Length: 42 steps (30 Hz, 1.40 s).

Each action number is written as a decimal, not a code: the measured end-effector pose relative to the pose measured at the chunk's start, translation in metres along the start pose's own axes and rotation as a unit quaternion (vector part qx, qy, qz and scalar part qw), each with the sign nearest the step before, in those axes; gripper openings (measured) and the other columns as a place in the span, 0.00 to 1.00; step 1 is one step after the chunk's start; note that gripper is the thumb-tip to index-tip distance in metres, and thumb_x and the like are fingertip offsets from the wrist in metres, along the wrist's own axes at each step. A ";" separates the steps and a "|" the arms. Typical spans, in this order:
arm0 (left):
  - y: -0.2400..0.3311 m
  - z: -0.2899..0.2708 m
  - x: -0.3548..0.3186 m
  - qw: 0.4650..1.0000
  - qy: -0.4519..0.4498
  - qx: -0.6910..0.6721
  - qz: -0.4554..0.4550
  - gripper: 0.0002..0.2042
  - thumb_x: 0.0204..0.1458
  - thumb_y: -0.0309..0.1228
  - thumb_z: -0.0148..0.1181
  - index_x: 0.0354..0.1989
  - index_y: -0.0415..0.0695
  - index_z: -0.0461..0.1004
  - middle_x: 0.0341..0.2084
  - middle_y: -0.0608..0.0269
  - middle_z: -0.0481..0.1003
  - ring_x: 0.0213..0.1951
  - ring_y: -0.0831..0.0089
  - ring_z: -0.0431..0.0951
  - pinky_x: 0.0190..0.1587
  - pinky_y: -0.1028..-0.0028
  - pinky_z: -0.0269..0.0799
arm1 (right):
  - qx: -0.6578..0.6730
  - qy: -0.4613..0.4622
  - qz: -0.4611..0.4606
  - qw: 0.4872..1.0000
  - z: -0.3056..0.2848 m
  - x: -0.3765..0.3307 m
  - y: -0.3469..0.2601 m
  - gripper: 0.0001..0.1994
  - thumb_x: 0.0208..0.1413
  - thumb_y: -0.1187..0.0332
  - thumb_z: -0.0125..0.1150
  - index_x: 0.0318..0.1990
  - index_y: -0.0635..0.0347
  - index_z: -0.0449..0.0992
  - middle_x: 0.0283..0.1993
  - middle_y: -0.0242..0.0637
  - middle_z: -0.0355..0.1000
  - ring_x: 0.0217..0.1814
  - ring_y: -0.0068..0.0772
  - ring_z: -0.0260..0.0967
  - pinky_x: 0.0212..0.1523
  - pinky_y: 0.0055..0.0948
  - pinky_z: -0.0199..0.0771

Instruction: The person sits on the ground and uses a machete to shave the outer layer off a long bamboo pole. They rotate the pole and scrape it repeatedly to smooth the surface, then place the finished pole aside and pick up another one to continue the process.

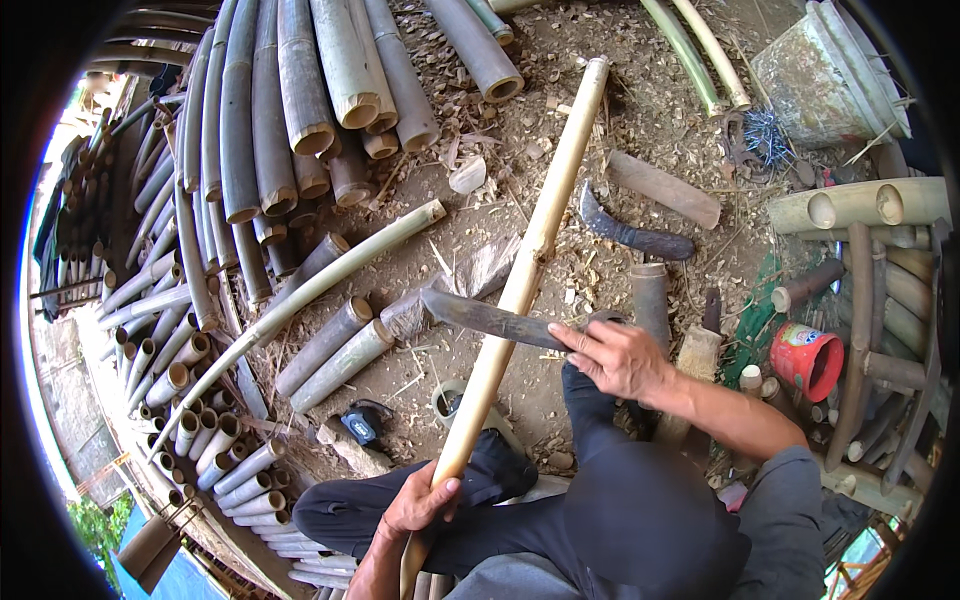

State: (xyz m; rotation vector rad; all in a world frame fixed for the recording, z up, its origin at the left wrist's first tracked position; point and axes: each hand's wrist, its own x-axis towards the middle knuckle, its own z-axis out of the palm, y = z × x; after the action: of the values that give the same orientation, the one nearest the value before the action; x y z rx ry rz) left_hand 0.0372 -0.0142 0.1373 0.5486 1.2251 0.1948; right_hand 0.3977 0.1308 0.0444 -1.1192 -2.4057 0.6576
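Note:
A long pale bamboo pole (545,222) slants from my lap up toward the far middle. Near its lower end my left hand (423,497) is closed around it. My right hand (618,358) grips a broad-bladed machete (490,318), whose handle is mostly hidden in the fingers. The dark blade lies across the pole, pointing left; whether it touches the pole I cannot tell. Beyond the right hand, a curved sickle-like knife (630,228) with a dark handle rests on the ground, near a short bamboo piece (664,188).
Thick bamboo poles (240,120) are stacked at the far left, with cut lengths (235,465) below them. A thin pole (300,308) lies slanted. A red bucket (806,360), a wooden rack (862,330) and a dirty white bucket (825,75) stand right. Shavings litter the dirt. A tape measure (361,424) lies near my knee.

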 end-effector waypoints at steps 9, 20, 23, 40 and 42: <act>0.006 0.005 0.001 1.000 -0.005 -0.018 0.009 0.20 0.63 0.44 0.56 0.46 0.37 0.68 0.22 0.66 0.69 0.21 0.79 0.69 0.25 0.77 0.66 | 0.014 -0.070 0.088 0.994 -0.020 0.006 -0.003 0.22 0.65 0.57 0.53 0.66 0.40 0.68 0.23 0.32 0.60 0.20 0.29 0.64 0.18 0.30 0.72; 0.005 -0.002 0.005 0.999 -0.042 -0.016 0.006 0.22 0.62 0.45 0.57 0.51 0.37 0.66 0.27 0.64 0.72 0.27 0.77 0.72 0.32 0.76 0.69 | -0.088 -0.004 0.036 0.995 -0.010 0.000 0.016 0.25 0.63 0.55 0.56 0.67 0.39 0.66 0.24 0.27 0.62 0.19 0.23 0.61 0.14 0.25 0.70; 0.026 -0.007 0.016 0.997 -0.046 0.052 0.020 0.27 0.59 0.45 0.60 0.57 0.37 0.64 0.38 0.59 0.75 0.40 0.73 0.76 0.42 0.74 0.72 | -0.048 0.091 0.135 0.985 -0.037 0.020 0.037 0.21 0.67 0.61 0.52 0.66 0.48 0.68 0.27 0.33 0.68 0.22 0.27 0.66 0.21 0.28 0.73; 0.090 0.012 0.035 0.873 0.156 0.452 0.102 0.30 0.49 0.45 0.64 0.55 0.40 0.63 0.41 0.36 0.75 0.43 0.39 0.77 0.47 0.52 0.73 | -0.110 0.159 0.374 0.907 -0.063 -0.103 0.082 0.35 0.55 0.77 0.59 0.72 0.54 0.56 0.46 0.50 0.68 0.48 0.54 0.69 0.49 0.46 0.68; 0.087 -0.006 0.009 0.868 0.171 0.454 0.109 0.28 0.49 0.41 0.62 0.56 0.42 0.63 0.42 0.38 0.75 0.43 0.40 0.77 0.47 0.52 0.73 | -0.104 0.149 0.391 0.903 -0.060 -0.102 0.098 0.37 0.53 0.78 0.60 0.72 0.54 0.55 0.49 0.52 0.68 0.51 0.56 0.68 0.51 0.46 0.68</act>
State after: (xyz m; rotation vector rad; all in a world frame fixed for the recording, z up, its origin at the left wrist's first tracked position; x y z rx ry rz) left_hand 0.0473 0.0664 0.1714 1.5290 1.5754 -0.1257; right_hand 0.5489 0.1209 0.0209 -2.1352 -1.7419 0.4034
